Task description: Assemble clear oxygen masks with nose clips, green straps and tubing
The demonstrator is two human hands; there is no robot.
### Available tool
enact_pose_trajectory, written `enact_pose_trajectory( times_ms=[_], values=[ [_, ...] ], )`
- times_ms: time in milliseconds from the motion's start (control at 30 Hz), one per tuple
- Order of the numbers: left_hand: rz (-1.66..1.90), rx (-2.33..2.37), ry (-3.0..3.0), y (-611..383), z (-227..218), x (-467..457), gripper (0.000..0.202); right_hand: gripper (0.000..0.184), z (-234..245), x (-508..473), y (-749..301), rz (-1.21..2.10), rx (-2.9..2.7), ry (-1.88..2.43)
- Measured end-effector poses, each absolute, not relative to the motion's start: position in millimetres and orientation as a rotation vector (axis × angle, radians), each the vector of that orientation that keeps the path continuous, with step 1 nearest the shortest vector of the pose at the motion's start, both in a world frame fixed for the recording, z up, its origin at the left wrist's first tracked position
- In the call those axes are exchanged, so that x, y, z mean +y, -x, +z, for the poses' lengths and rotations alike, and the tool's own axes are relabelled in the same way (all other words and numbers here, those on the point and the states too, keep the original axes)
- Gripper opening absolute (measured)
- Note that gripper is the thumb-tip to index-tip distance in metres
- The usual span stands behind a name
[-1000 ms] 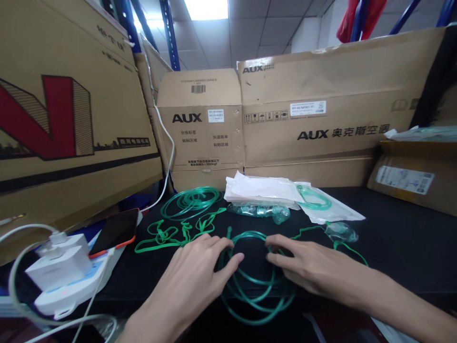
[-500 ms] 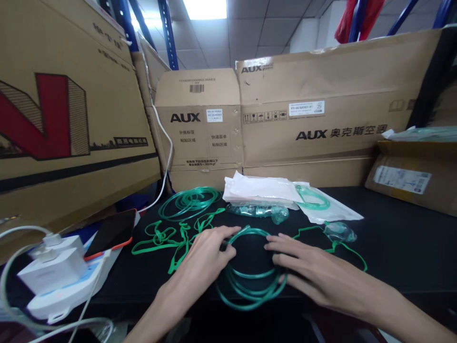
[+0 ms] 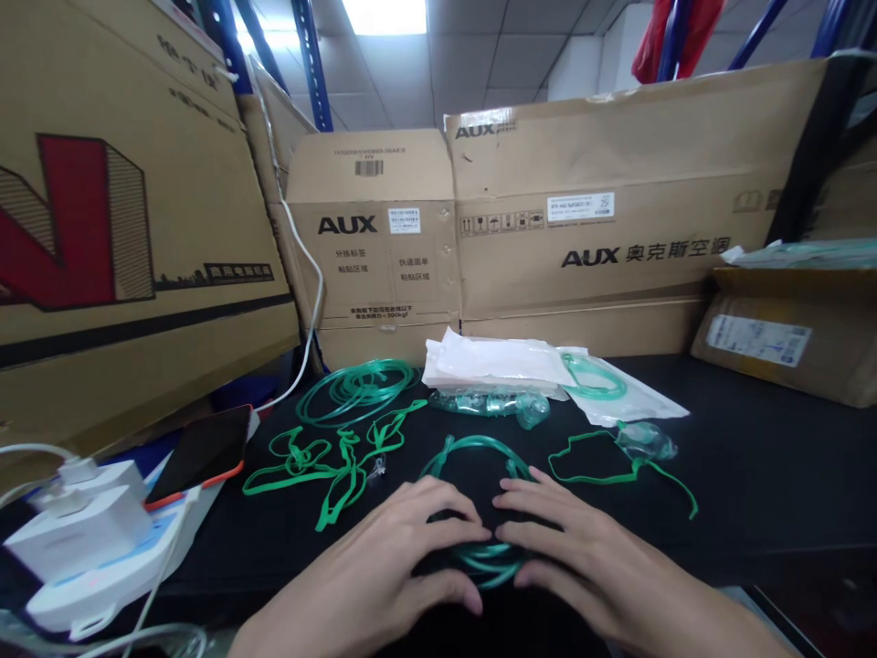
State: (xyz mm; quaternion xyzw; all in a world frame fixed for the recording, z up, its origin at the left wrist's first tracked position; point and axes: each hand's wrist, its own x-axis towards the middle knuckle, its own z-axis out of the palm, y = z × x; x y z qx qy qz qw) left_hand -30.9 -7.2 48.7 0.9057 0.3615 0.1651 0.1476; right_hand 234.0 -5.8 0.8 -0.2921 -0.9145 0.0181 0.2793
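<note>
A coil of green tubing (image 3: 483,441) lies at the table's front edge, in front of me. My left hand (image 3: 411,548) rests over its left side, fingers spread and thumb apart, covering part of the loops. My right hand (image 3: 575,535) lies against the right side with fingers stretched and apart. A tube end stands up at the coil's upper left. Tangled green elastic straps (image 3: 294,476) are left of my hands. A clear mask (image 3: 645,440) with a green strap lies to the right.
Behind are another tubing coil (image 3: 363,393), white packets (image 3: 493,361) and a clear plastic piece (image 3: 490,404). A phone (image 3: 206,452) and power strip (image 3: 102,585) with cables sit at left. Cardboard boxes (image 3: 384,274) wall the back; an open box (image 3: 760,338) stands right.
My left hand has moved down and nearer from the coil's upper left and opened its fingers. My right hand has moved slightly left and nearer. The view has shifted a little.
</note>
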Motion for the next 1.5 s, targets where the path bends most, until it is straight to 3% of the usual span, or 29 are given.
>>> enact_pose_trajectory(
  times_ms=[167, 400, 567, 700, 833, 1000, 1100, 1333, 1500],
  values=[
    [0.421, 0.991, -2.780, 42, 49, -10, 0.024, 0.029, 0, -9, -235, -0.007, -2.380, 0.843],
    [0.542, 1.040, -2.864, 57, 42, 4, 0.062, 0.034, 7, -17, -265, -0.242, -2.276, 0.924],
    [0.740, 1.247, -2.722, 27, 38, -7, 0.025, 0.037, 12, 0, -330, -0.440, -1.914, 1.231],
    [0.588, 1.240, -2.633, -13, 35, -14, 0.045, 0.058, -2, 24, -360, -0.302, -1.887, 1.420],
    [0.528, 1.228, -2.635, -27, 35, -10, 0.028, 0.057, -1, 32, -361, -0.214, -1.942, 1.371],
    [0.542, 1.263, -2.596, -1, 37, -9, 0.023, 0.058, 37, 9, -340, -0.583, -1.808, 1.364],
    [0.544, 1.321, -2.558, 14, 38, -9, 0.023, 0.044, 43, 2, -311, -0.738, -1.750, 1.274],
    [0.642, 1.267, -2.470, 3, 31, -6, 0.015, 0.039, -8, 15, -253, -0.392, -2.101, 1.088],
    [0.728, 1.327, -2.273, 1, 26, -3, 0.002, 0.036, -10, 8, -253, -0.153, -2.108, 0.991]
  ],
)
